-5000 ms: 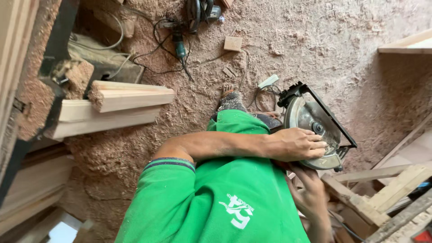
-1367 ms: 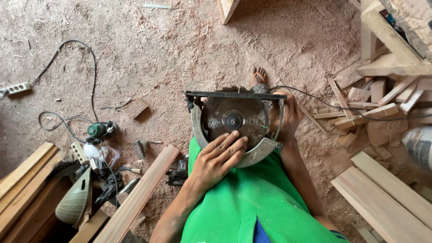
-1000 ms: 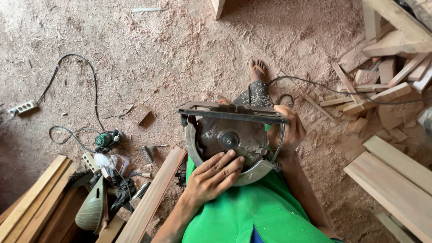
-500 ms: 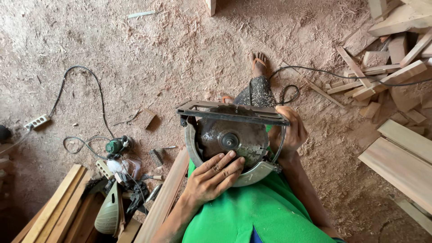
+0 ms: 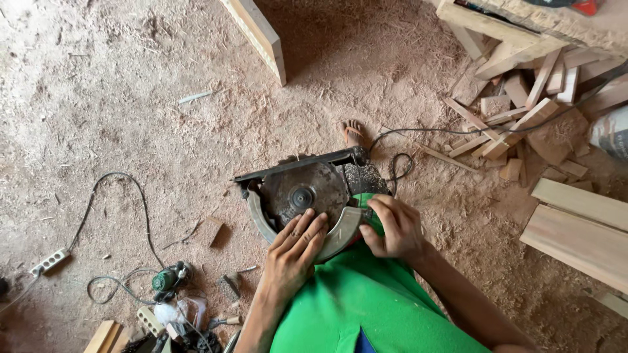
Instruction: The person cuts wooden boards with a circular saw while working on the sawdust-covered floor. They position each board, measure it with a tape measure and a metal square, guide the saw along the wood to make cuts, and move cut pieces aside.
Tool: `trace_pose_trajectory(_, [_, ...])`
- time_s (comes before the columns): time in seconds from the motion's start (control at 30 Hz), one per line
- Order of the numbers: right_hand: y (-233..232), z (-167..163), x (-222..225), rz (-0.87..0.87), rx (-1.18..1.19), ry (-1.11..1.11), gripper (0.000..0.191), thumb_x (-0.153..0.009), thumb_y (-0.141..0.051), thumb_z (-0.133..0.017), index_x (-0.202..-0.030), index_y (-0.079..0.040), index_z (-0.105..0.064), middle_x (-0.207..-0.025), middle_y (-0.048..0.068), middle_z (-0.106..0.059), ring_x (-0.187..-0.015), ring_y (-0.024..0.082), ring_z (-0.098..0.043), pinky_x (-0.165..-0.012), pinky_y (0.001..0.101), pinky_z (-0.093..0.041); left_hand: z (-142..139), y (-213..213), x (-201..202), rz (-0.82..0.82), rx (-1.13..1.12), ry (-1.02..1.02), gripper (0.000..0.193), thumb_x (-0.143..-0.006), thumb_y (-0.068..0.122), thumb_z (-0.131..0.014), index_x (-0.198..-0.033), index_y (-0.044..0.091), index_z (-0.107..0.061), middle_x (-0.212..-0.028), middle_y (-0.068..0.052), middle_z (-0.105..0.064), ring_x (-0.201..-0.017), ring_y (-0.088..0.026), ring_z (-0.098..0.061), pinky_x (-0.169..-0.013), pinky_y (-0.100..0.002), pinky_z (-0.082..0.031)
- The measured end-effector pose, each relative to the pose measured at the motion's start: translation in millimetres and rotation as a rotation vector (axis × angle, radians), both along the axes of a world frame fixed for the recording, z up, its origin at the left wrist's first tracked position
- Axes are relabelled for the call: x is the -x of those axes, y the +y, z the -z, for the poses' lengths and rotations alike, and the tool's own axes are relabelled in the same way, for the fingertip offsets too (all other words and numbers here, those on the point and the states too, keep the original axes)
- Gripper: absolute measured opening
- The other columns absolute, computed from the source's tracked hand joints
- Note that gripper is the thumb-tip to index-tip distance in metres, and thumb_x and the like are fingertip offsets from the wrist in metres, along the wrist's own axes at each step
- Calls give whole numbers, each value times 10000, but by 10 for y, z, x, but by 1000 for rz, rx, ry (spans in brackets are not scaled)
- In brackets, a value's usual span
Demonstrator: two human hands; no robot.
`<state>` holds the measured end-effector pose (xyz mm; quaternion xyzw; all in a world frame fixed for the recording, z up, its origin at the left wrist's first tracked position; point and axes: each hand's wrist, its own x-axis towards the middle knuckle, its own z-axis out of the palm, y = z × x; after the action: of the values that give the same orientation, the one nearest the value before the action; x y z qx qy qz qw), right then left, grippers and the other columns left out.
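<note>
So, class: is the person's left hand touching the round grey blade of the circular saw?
Touching. The head view shows the left hand with its fingers lying flat on the round grey saw blade.

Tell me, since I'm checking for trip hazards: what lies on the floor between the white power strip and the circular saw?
The head view shows a looping black cable and a wood scrap on sawdust.

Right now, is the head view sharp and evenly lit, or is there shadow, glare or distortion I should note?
Head view: sharp in the middle, with the circular saw and both the left hand and right hand crisp; soft daylight, no glare; a dark shadow falls beside the plank at the top; slight wide-angle stretch toward the edges.
</note>
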<state>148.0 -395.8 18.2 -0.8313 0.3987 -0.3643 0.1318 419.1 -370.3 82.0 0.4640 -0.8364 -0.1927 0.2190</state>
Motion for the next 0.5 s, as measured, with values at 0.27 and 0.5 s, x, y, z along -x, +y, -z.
trace_pose_trajectory(0.27, [149, 259, 152, 137, -1358, -333, 642, -1129, -439, -320, -657, -62, -536, -501, 63, -515, -374, 175, -494, -412, 329, -470, -35, 95, 24, -46, 82, -10, 430, -822, 7, -629, -1248, 35, -683, -1452, -86, -632, -1374, -262, -592, -1172, -415, -465])
trace_pose_trajectory(0.5, [108, 242, 29, 137, -927, -297, 600, -1124, -467, -306, -645, -142, -463, -475, 19, -383, -370, 154, -295, -364, 301, -228, -38, 82, 39, -54, 130, -33, 344, -948, 74, -657, -1290, 43, -675, -1449, -78, -635, -1372, -218, -596, -1167, -390, -465])
